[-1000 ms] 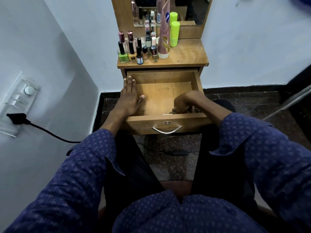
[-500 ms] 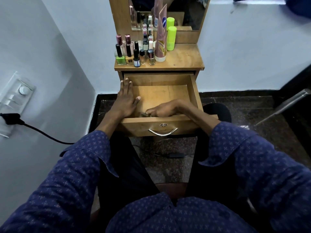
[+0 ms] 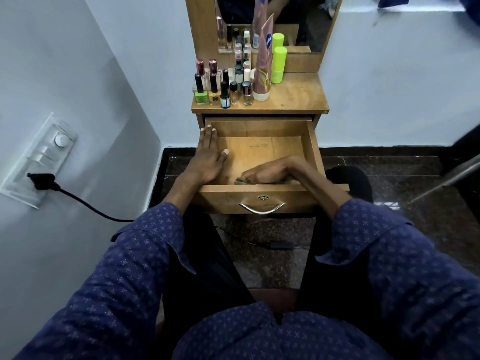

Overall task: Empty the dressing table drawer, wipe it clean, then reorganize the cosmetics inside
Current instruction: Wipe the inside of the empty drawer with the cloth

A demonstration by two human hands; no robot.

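Since a second ago the right hand (image 3: 270,174) has slid from the right front corner of the drawer (image 3: 310,149) toward its middle, along the front wall. It now lies low on the drawer floor, fingers bent over a small crumpled cloth (image 3: 241,181), its grip pressing that greyish wad against the wood. Only a scrap of the cloth shows past the fingertips, so how tightly it is held is hard to judge. The left hand (image 3: 207,159) has stayed where it was, laid flat on the left wall of the drawer with fingers straight and thumb spread inward, its grip released, steadying the box. The drawer is pulled fully out over the person's knees, with its bare floor showing. The cosmetics stand on the desk (image 3: 298,97) above: a cluster of nail polish bottles (image 3: 223,87) at the left front, a tall pink tube (image 3: 263,74) beside them, and a lime-green stick (image 3: 278,64) just behind, near the mirror (image 3: 311,24).
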